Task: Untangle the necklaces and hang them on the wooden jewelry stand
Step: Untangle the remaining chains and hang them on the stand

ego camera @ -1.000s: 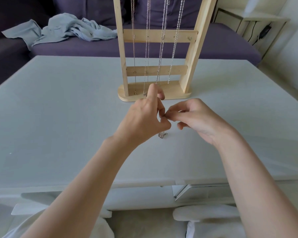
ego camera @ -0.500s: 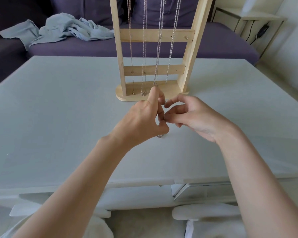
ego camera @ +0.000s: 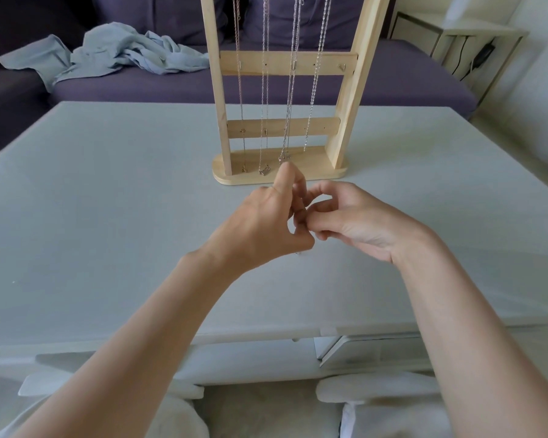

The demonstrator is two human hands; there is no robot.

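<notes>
Your left hand (ego camera: 263, 222) and right hand (ego camera: 345, 216) pinch a chain (ego camera: 298, 253) above the table (ego camera: 108, 200); tease it gently, don't yank.

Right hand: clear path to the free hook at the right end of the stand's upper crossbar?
Probably yes. Nothing lies between the right hand and that hook on the wooden jewelry stand, but its fingers are busy pinching a thin silver chain.
</notes>
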